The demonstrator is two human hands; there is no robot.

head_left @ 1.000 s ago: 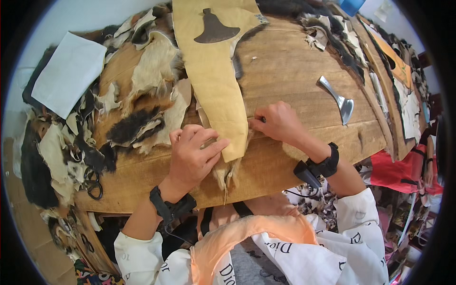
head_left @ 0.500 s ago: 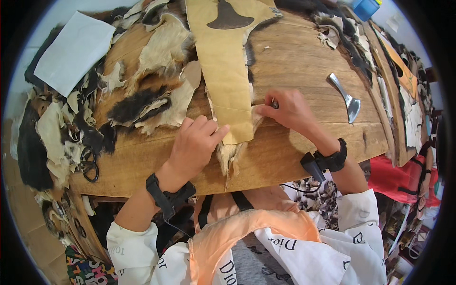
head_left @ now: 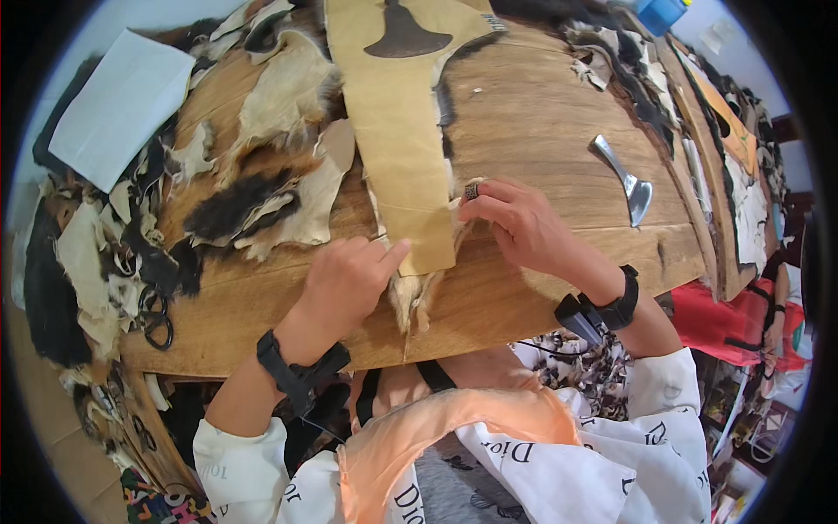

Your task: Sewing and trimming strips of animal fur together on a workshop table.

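The right hand (head_left: 513, 218), pinching the fur (head_left: 403, 299), could skew the paper (head_left: 397, 144) between both if the left hand (head_left: 347, 278), its grip unclear, slackens.

On the table (head_left: 541, 113), a pattern (head_left: 397, 148) is laid over fur (head_left: 405, 301) (a blade (head_left: 406, 37) on top), flanked left by scraps (head_left: 284, 98).

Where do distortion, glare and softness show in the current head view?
Head view: a dark round border frames the scene, and the table's front edge curves; head view: bright reflections mark the silver blade, while the dark blade looks duller; head view: the clutter at lower right is too small and soft to identify.
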